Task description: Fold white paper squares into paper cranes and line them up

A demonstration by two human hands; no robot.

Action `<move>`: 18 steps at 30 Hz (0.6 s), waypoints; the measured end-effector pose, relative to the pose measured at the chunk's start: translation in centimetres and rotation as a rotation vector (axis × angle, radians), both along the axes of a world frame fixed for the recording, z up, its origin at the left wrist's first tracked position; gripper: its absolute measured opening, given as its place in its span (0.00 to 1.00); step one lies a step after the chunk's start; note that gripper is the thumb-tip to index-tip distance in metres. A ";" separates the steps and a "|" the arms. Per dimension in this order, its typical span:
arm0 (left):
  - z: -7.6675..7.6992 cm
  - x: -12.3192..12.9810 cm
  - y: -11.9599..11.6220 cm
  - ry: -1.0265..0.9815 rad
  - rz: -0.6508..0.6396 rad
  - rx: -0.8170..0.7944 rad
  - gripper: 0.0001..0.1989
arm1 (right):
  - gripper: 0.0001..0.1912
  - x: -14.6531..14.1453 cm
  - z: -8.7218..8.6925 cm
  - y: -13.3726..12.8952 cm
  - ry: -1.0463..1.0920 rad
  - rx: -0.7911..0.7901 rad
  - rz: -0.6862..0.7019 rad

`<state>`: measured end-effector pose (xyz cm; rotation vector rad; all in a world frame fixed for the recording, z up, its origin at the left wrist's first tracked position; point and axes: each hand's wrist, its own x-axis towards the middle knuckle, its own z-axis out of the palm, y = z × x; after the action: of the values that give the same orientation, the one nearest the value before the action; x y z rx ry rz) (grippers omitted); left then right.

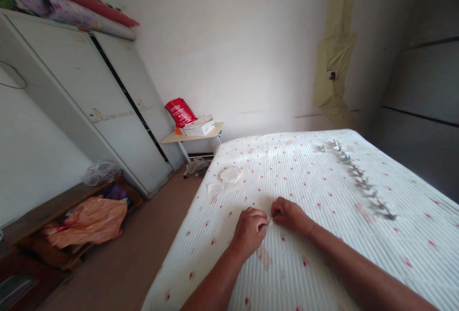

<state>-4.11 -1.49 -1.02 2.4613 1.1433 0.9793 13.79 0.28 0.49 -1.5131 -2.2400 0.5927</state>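
Over the middle of the white quilted bed cover (pixel 287 273), my left hand (pixel 250 230) and my right hand (pixel 289 214) are close together. Both have their fingers pinched on a small pale piece (pixel 270 221), perhaps paper, mostly hidden by the fingertips. Beyond my left hand lie a rounded stack of printed paper pieces (pixel 230 174) and some flat printed sheets (pixel 215 188). To the right, a row of small folded-looking objects (pixel 363 183) runs across the cover; their details are blurred.
A small table (pixel 168 137) past the bed's far left corner bears a red bag (pixel 180 112) and a white box (pixel 200 129). Grey lockers (pixel 82 77) stand at left, above a low wooden shelf with an orange plastic bag (pixel 91 220). A wall is behind the bed.
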 end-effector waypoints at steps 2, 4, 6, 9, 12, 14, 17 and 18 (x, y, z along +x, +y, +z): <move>-0.1 0.0 0.1 -0.001 0.004 -0.005 0.10 | 0.09 0.1 0.0 -0.2 0.023 0.006 0.031; -0.2 0.1 0.2 -0.002 0.010 -0.008 0.10 | 0.08 0.2 0.0 -0.3 0.032 0.002 0.032; -0.2 0.1 0.2 -0.005 0.016 -0.004 0.10 | 0.07 0.0 0.0 -0.5 0.028 0.000 0.016; -0.2 0.1 0.2 -0.009 0.020 0.008 0.10 | 0.07 -0.3 0.1 -0.5 -0.008 0.018 -0.012; -0.1 0.1 0.1 -0.004 0.001 0.017 0.09 | 0.07 -0.6 0.1 -0.5 -0.065 0.027 -0.028; 0.0 0.0 0.1 0.009 -0.013 0.021 0.09 | 0.07 -0.7 0.2 -0.5 -0.098 0.015 -0.037; 0.1 -0.1 0.1 0.032 -0.028 0.026 0.09 | 0.07 -0.9 0.5 -0.4 -0.137 -0.006 -0.054; 0.1 -0.1 0.1 0.035 -0.034 0.030 0.09 | 0.07 -1.0 0.6 -0.4 -0.149 -0.014 -0.060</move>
<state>-4.23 -1.40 -0.88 2.5224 1.1015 0.9534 12.84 -0.16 1.11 -1.6755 -2.2937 0.4937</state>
